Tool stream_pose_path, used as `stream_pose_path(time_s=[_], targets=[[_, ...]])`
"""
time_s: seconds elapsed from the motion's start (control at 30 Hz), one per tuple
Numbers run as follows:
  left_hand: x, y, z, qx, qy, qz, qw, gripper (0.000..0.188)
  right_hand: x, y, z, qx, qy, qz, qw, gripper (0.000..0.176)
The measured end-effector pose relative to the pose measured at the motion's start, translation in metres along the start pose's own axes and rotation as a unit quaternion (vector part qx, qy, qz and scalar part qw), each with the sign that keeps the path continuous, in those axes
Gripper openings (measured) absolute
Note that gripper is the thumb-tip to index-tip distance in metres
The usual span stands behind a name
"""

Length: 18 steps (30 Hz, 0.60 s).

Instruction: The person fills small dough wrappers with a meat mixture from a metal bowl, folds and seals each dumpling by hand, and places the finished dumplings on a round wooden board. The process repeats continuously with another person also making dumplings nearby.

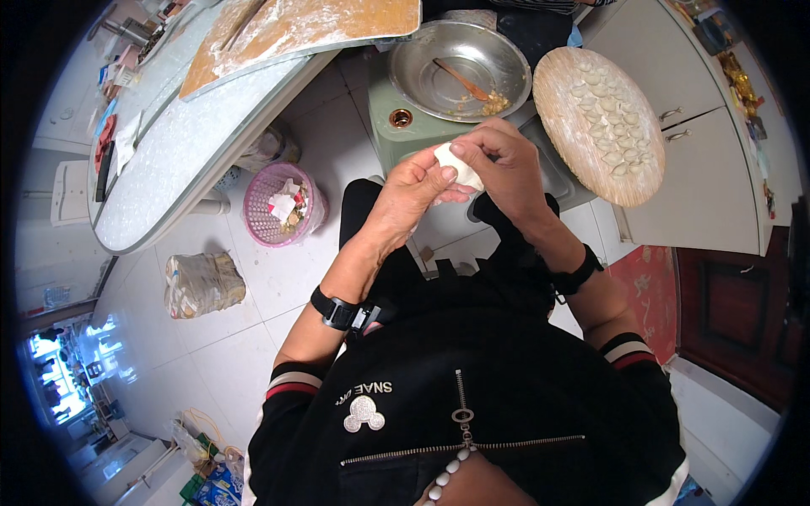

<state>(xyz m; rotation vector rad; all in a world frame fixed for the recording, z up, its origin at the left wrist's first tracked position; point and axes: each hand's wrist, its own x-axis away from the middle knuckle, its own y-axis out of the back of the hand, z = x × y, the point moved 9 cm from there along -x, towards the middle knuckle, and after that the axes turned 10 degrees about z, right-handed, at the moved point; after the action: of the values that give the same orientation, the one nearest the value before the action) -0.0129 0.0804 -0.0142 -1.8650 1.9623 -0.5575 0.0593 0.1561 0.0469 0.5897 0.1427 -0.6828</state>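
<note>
Between my hands is a piece of pale dough wrapper [461,169], folded over; whether filling lies inside is hidden. My left hand [414,186] holds it from below with the thumb pressed on its lower edge. Fingers of my right hand [503,158] pinch its upper and right side. Just beyond stands a steel basin [417,69] with a wooden spoon [462,79] and some chopped filling [497,103] at its near side. To the right, a round woven tray [566,120] carries several rows of shaped dumplings [610,114].
A floured wooden board [304,25] with a rolling pin [243,24] rests on the table [190,145] at upper left. Below it are a pink wastebasket [253,215] and a wrapped bundle [205,284] on the tiles. The basin sits on a green stand [392,136]. Another person's dark clothing [531,28] shows behind it.
</note>
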Motion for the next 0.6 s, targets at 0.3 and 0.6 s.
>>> stream_pose_path(time_s=[0.3, 0.6], targets=[[0.005, 0.007, 0.005, 0.036, 0.0, -0.002, 0.999, 0.044, -0.003, -0.005, -0.006, -0.064, -0.017, 0.013, 0.998, 0.013], [0.009, 0.005, 0.009, 0.037, 0.005, -0.011, 0.999, 0.043, -0.004, -0.007, 0.012, 0.035, 0.026, 0.024, 0.999, 0.012]])
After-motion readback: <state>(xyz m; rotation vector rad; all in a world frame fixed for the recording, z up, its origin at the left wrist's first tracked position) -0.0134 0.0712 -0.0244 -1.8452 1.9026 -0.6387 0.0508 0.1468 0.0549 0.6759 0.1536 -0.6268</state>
